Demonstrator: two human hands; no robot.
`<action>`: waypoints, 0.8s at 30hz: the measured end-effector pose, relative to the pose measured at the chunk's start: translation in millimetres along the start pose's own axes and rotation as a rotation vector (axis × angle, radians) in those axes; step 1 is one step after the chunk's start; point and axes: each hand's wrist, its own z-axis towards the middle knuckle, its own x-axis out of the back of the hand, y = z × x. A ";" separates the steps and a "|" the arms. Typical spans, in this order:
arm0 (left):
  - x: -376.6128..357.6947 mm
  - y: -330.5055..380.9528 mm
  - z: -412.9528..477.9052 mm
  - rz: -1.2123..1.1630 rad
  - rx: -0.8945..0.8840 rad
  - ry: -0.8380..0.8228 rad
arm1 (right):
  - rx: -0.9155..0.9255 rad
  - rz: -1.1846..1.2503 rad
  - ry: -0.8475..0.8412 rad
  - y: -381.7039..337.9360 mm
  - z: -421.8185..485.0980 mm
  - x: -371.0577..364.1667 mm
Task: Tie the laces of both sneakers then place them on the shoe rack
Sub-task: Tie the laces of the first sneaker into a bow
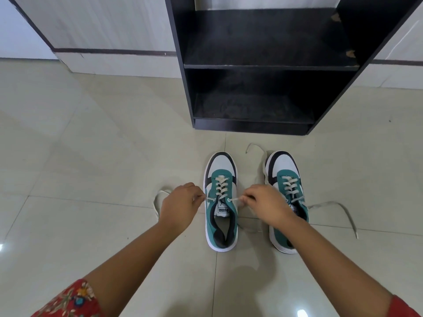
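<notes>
Two teal, white and black sneakers stand side by side on the tiled floor, toes toward the rack. On the left sneaker [221,202], my left hand [180,204] pinches the left lace end just beside the top eyelet. My right hand [263,202] pinches the right lace end on the other side. The rest of the left lace [158,202] loops on the floor behind my left hand. The right sneaker [285,179] is partly hidden by my right wrist; its untied laces [338,209] trail across the floor.
The black shoe rack [258,65] stands straight ahead, with two bare shelves and its base near the sneaker toes. A pale cabinet [103,30] and wall lie behind it. Glossy tile floor [91,156] spreads to the left.
</notes>
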 end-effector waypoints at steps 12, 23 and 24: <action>1.6 -12.6 -5.5 -0.289 0.215 -0.122 | -0.119 0.108 -0.040 12.7 -8.9 0.4; -1.5 1.4 -5.4 -0.379 0.208 -0.202 | -0.118 -0.085 -0.003 -0.1 -12.7 -3.4; -3.7 4.8 -4.8 -0.373 0.170 -0.222 | -0.119 -0.133 0.018 -2.2 -13.5 -4.7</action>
